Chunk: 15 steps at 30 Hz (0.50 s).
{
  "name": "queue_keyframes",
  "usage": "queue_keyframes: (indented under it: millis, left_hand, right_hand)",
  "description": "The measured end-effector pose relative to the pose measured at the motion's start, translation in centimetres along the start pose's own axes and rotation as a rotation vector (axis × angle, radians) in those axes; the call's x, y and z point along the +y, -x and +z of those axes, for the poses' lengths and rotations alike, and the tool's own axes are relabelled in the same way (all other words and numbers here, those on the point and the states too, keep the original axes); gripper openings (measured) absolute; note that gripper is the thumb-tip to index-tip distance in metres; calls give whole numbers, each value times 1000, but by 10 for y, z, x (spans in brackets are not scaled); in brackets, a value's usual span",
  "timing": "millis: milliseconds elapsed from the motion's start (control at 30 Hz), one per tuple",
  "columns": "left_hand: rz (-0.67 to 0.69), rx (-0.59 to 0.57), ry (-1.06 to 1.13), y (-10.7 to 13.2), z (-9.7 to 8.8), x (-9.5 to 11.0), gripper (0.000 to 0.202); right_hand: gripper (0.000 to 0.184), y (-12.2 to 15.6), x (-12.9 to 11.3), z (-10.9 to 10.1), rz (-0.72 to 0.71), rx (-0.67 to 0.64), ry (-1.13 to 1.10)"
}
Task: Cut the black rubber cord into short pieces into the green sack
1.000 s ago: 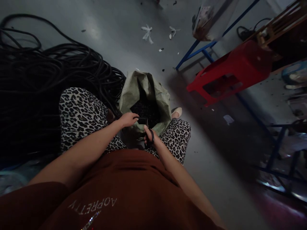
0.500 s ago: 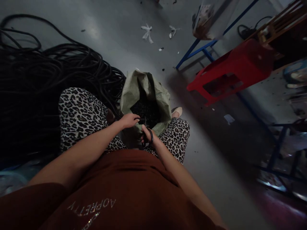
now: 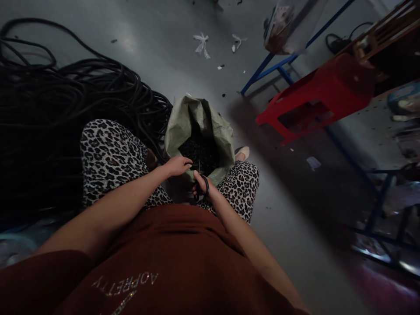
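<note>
I sit with an open green woven sack (image 3: 216,127) between my knees; dark cut pieces (image 3: 199,151) fill it. My left hand (image 3: 176,166) is closed on the end of a black tube held over the sack's mouth. My right hand (image 3: 201,183) is closed through the handles of black scissors (image 3: 202,179), whose blades meet the tube just beside my left fingers. The tube's end and the blades are too dark to make out clearly.
A large heap of coiled black tubing (image 3: 49,113) covers the floor on my left. A red plastic stool (image 3: 315,98) lies under a blue-framed bench (image 3: 262,72) at the right. White scraps (image 3: 201,43) litter the grey floor ahead.
My right hand with the scissors has drawn slightly closer to my left hand. The sack and my left hand have stayed in place.
</note>
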State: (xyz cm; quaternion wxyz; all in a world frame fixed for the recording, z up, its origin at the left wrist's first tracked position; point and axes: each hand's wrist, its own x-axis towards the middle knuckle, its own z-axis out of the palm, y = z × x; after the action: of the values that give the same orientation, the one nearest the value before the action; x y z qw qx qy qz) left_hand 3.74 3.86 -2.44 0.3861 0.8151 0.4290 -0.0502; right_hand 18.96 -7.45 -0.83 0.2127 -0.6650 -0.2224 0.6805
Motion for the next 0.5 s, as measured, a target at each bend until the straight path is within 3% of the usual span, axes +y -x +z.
queue_keyframes:
  millis: [500]
  left_hand:
    - [-3, -69, 29, -4, 4, -2, 37]
  right_hand:
    - [49, -9, 6, -2, -92, 24, 169]
